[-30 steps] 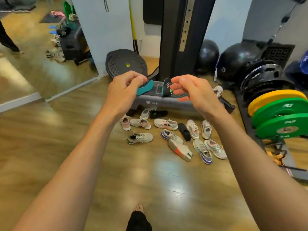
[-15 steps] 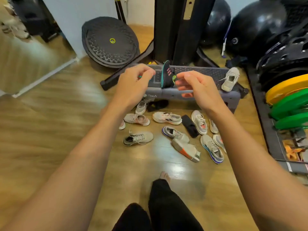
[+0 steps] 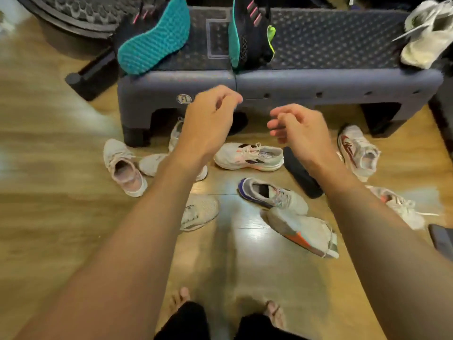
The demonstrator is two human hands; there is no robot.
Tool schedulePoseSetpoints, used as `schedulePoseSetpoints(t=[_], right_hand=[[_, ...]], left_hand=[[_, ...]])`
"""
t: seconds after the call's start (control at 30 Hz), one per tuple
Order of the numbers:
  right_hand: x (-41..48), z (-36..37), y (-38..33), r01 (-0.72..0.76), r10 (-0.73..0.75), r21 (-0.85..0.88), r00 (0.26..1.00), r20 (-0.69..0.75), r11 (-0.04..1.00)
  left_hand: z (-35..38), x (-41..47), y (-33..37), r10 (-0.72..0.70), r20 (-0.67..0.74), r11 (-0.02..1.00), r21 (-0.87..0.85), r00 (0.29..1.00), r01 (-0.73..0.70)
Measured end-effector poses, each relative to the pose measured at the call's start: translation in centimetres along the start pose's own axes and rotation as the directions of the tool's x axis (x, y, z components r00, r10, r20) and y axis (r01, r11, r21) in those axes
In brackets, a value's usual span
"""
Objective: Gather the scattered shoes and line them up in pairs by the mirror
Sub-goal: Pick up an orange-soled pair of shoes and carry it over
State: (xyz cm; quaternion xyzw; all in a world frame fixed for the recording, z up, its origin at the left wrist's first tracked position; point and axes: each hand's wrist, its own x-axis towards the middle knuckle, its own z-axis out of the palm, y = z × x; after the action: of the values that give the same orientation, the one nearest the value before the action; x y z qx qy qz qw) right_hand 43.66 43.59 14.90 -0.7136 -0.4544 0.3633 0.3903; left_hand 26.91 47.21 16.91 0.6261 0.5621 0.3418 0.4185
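Note:
Several sneakers lie scattered on the wood floor in front of a grey step platform (image 3: 343, 82). Among them are a white shoe with black stripes (image 3: 247, 157), a grey shoe with a purple heel (image 3: 272, 196), a shoe on its side with an orange sole (image 3: 304, 233) and a pinkish shoe (image 3: 123, 168). On the platform lie two dark shoes with teal soles (image 3: 154, 40) (image 3: 250, 30) and a white shoe (image 3: 426, 35). My left hand (image 3: 210, 119) and my right hand (image 3: 296, 128) hover above the floor shoes with loosely curled fingers, holding nothing.
A black round balance disc (image 3: 81, 11) leans at the top left. A flat black slipper (image 3: 301, 171) lies by my right wrist. More white shoes (image 3: 358, 150) (image 3: 397, 204) lie to the right. My bare feet (image 3: 181, 298) stand near the bottom edge.
The view has moved closer and lower toward the step platform. Both hands have dropped from platform height to in front of it, above the floor shoes, and still hold nothing.

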Motion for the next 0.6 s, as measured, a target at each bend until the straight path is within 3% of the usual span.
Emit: schedulePoseSetpoints(t=[0.17, 0.27, 0.33, 0.43, 0.5, 0.6], right_hand=[[7.2, 6.7, 14.5, -0.19, 0.128, -0.21, 0.952, -0.277, 0.959], [10.6, 10.7, 21.0, -0.328, 0.26, -0.402, 0.941, -0.215, 0.855], [11.8, 13.0, 24.2, -0.343, 0.312, -0.567, 0.937, -0.155, 0.749], [12.5, 14.9, 27.2, -0.286, 0.218, -0.757, 0.957, -0.192, 0.587], [12.7, 15.6, 28.0, -0.26, 0.128, -0.814, 0.965, -0.227, 0.519], [12.5, 16.7, 26.5, -0.225, 0.038, -0.849, 0.971, -0.236, 0.478]], left_hand=[[7.4, 2.7, -13.9, -0.071, 0.017, 0.997, -0.007, 0.997, 0.071], [10.7, 4.9, -20.7, -0.13, 0.038, 0.99, 0.063, 0.991, 0.127], [12.2, 6.3, -23.8, -0.168, 0.044, 0.982, 0.095, 0.985, 0.163], [13.2, 7.9, -27.3, -0.173, 0.026, 0.975, 0.145, 0.985, 0.167], [12.5, 9.2, -29.6, -0.154, -0.053, 0.944, 0.288, 0.987, 0.163], [10.3, 11.2, -32.1, -0.158, -0.223, 0.807, 0.533, 0.962, 0.256]])
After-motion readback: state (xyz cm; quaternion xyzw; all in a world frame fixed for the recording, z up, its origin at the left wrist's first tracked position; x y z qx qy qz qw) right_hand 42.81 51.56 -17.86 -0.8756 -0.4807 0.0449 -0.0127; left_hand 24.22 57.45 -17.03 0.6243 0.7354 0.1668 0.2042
